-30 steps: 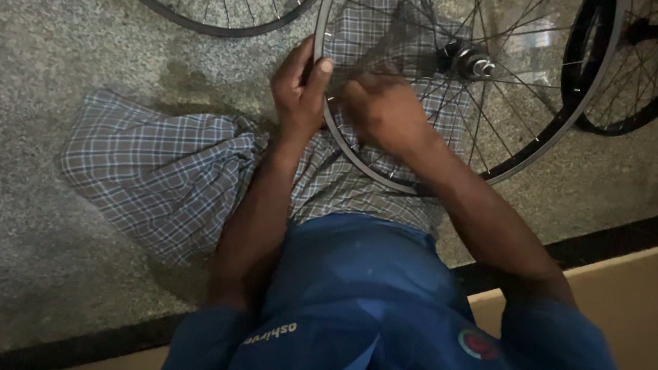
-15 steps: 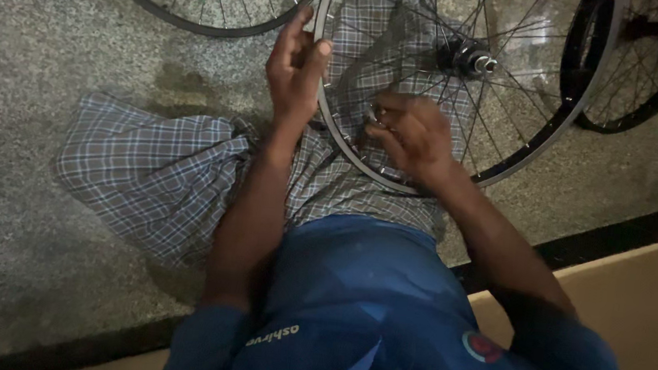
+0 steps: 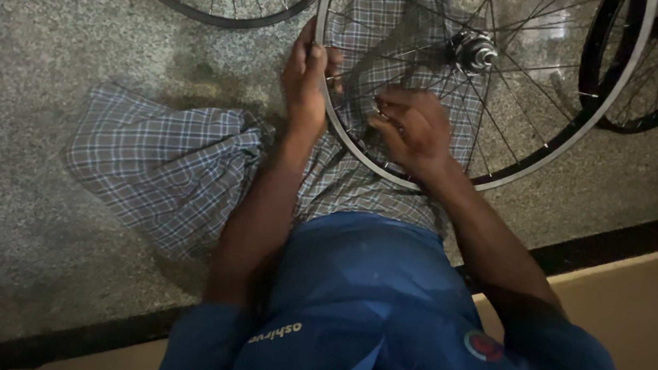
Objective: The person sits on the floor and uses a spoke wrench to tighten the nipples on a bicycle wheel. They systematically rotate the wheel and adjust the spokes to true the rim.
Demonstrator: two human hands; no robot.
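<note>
Left hand (image 3: 307, 78) upright with fingers curled in a grip, right hand (image 3: 411, 128) palm-down, fingers bent.

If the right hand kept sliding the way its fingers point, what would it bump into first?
The right hand lies among the spokes with its fingers pointing left, toward the silver rim. It would probably meet that rim first, just where the left hand grips it. Depth is hard to judge, so a spoke might come sooner.
</note>
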